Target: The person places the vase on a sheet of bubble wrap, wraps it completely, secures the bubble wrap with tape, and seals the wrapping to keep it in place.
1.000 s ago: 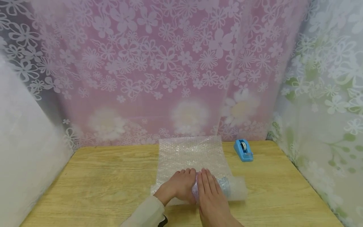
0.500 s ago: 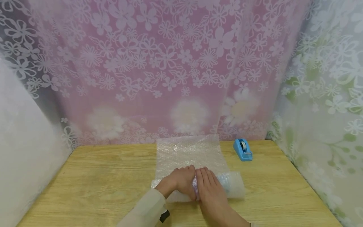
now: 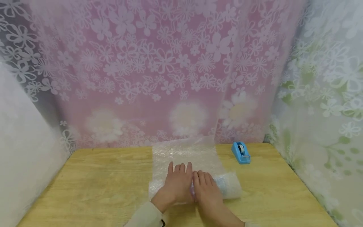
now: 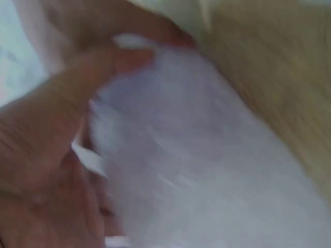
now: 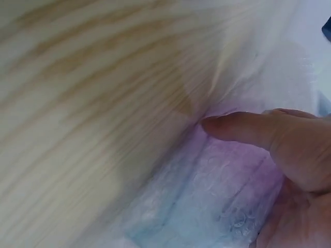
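A cylindrical thing, lilac in the middle and pale blue toward the right, lies rolled in clear bubble wrap (image 3: pixel 233 186); the layers hide its kind. Beyond the roll, the unrolled bubble wrap sheet (image 3: pixel 185 156) stretches to the table's back edge. My left hand (image 3: pixel 178 186) holds the roll's left half, fingers extended over the top. The left wrist view, blurred, has its thumb (image 4: pixel 111 64) along the wrap. Right beside it, my right hand (image 3: pixel 208 190) grips the roll with bent fingers. Its thumb (image 5: pixel 240 126) presses the near side in the right wrist view.
A blue tape dispenser (image 3: pixel 241 153) with a roll of tape stands at the back right of the wooden table (image 3: pixel 99 179). Behind the table hangs a pink floral curtain (image 3: pixel 141 78). Pale sheets close off both sides.
My left fingers have straightened and spread over the roll, while my right fingers have bent more. The roll has shifted slightly left in the head view, as have the sheet and dispenser.
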Tool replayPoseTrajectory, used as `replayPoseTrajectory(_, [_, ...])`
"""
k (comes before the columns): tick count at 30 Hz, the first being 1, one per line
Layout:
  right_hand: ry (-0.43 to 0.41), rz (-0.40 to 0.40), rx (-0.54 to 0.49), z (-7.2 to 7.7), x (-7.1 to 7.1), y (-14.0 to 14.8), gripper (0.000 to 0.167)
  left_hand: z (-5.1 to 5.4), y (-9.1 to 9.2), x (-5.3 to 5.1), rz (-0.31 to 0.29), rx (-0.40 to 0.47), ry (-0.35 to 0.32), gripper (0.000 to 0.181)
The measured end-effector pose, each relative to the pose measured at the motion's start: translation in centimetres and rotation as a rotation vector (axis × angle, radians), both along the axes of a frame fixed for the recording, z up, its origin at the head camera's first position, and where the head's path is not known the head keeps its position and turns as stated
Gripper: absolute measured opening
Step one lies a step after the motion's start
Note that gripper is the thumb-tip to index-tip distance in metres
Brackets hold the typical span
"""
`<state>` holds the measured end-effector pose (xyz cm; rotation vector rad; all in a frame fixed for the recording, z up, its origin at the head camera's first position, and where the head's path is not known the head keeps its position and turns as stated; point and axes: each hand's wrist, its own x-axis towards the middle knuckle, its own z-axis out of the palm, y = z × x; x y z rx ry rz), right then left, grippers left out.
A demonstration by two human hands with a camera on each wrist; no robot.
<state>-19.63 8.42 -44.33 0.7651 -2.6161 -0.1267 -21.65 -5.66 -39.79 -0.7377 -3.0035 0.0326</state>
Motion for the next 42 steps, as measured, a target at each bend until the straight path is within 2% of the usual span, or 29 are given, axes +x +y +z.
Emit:
replayPoseTrajectory(3, [0.047,-0.024,0.037,-0.3,0.1,-0.6,0.054,-0.1,-0.3,1.9,0.012,-0.069,0.208,0.096])
replayPoseTrajectory(5, [0.073,-0.034,0.039,-0.4,0.0,-0.8,0.052,-0.5,-0.4,2.7,0.016,-0.079,0.274,0.091])
replayPoseTrajectory(7, [0.088,-0.036,0.025,-0.5,-0.1,-1.0,0.047,-1.0,-0.5,3.2,0.024,-0.089,0.278,0.090])
replayPoseTrajectory(11, [0.106,-0.006,-0.023,-0.4,-0.3,-0.9,0.041,-2.8,-0.4,2.8,0.031,-0.073,0.290,0.081])
replayPoseTrajectory(15, [0.121,0.008,-0.008,-0.3,-0.3,-0.9,0.039,-4.4,-0.6,2.3,0.024,-0.042,0.393,0.074])
replayPoseTrajectory(18, [0.097,0.016,-0.012,0.0,-0.5,-0.9,0.049,-4.9,-0.7,1.8,0.001,-0.020,0.476,0.073])
replayPoseTrajectory(21, [0.045,0.035,-0.033,0.3,-0.8,-0.7,0.062,-5.1,-0.9,1.2,-0.030,-0.006,0.521,0.072])
replayPoseTrajectory(25, [-0.005,0.063,-0.062,0.5,-1.3,-0.5,0.072,-5.1,-1.1,0.7,-0.061,-0.004,0.504,0.074])
replayPoseTrajectory(31, [0.010,0.073,-0.085,0.5,-1.6,-0.3,0.075,-4.8,-1.2,0.4,-0.063,-0.001,0.439,0.083])
replayPoseTrajectory(36, [-0.018,0.078,-0.061,0.7,-1.5,-0.4,0.082,-4.8,-1.4,0.7,-0.065,0.012,0.407,0.083])
replayPoseTrajectory(42, [-0.063,0.109,-0.015,1.5,-1.4,-0.2,0.084,-4.7,-1.6,1.2,-0.068,0.068,0.377,0.080])
